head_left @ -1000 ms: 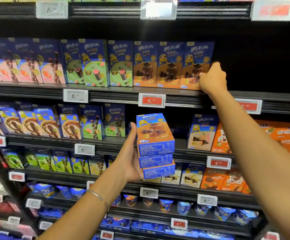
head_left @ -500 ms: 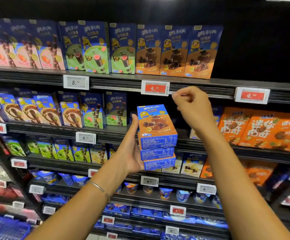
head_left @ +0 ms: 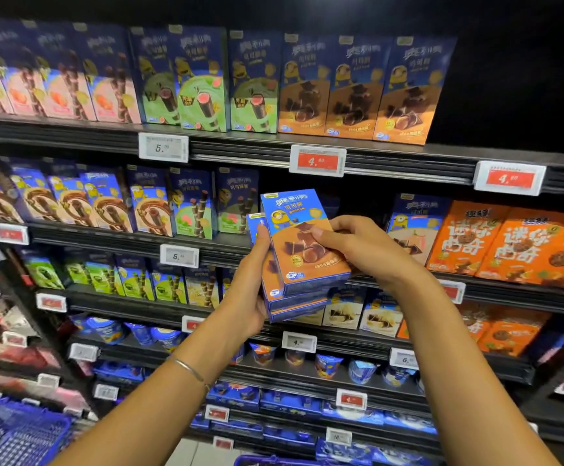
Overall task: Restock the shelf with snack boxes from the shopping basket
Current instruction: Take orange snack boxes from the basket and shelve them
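My left hand [head_left: 252,290] holds a stack of three blue-and-orange snack boxes in front of the shelves, gripping it from the left side and below. My right hand [head_left: 358,247] is closed on the top snack box [head_left: 302,243], thumb on its front face, fingers behind its right edge. The lower two boxes [head_left: 294,302] show only their edges. On the top shelf [head_left: 391,154] stand three matching blue-and-orange boxes [head_left: 358,92], with dark empty space to their right. A blue shopping basket [head_left: 11,432] shows at the bottom left corner.
Pink and green snack boxes [head_left: 186,79] fill the top shelf's left part. Orange cookie boxes [head_left: 516,247] stand on the second shelf at right. Price tags [head_left: 317,160] line the shelf edges. Lower shelves hold cups and more boxes. A second blue rim [head_left: 274,460] shows at the bottom.
My right hand came down from the top shelf's rightmost box to the stack and closed on the top box. The stack tilted more upright, and the view shifted downward.
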Available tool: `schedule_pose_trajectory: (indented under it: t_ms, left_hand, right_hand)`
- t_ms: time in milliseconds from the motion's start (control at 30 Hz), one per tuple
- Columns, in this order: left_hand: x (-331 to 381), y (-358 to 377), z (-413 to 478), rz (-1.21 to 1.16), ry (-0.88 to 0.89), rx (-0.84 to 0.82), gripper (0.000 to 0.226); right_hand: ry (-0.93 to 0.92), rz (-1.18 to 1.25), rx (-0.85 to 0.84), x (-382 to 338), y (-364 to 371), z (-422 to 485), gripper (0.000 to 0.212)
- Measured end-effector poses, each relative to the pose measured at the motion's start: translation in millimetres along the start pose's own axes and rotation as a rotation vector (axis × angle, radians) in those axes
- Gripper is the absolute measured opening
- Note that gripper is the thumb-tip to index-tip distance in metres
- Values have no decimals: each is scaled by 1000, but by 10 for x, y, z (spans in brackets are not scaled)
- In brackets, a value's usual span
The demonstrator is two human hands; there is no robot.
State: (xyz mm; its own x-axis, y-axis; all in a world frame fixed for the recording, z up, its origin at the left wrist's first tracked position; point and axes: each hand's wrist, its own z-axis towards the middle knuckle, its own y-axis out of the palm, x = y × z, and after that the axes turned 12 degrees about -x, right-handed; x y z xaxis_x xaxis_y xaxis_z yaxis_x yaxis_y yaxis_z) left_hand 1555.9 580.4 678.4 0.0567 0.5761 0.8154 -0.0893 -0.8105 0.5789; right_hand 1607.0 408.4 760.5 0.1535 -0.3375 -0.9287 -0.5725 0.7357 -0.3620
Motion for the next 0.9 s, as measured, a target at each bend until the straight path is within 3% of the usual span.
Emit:
schedule_pose_trajectory:
  t_ms: [67,233,500,700,900]
  left_hand:
    - [20,-36,-15,-22,17,3,59]
    - [120,-125,-37,-65,36,-44,63]
    - [274,-176,-100,-50,5,-10,55]
    - [372,-145,-148,-56,9,-15,49]
    - [457,-183,-172,-49,-4,-8,51]
  right_hand:
    - [-53,-5,26,-96,-7,-33,24]
    - [-229,-2,115,-424,-61,-124,17]
    - [-467,138,410,-1036,-296,193,34]
    - [-427,141,601,-1173,-487,790,37]
    - [-362,-84,760,-1111,-518,1171,34]
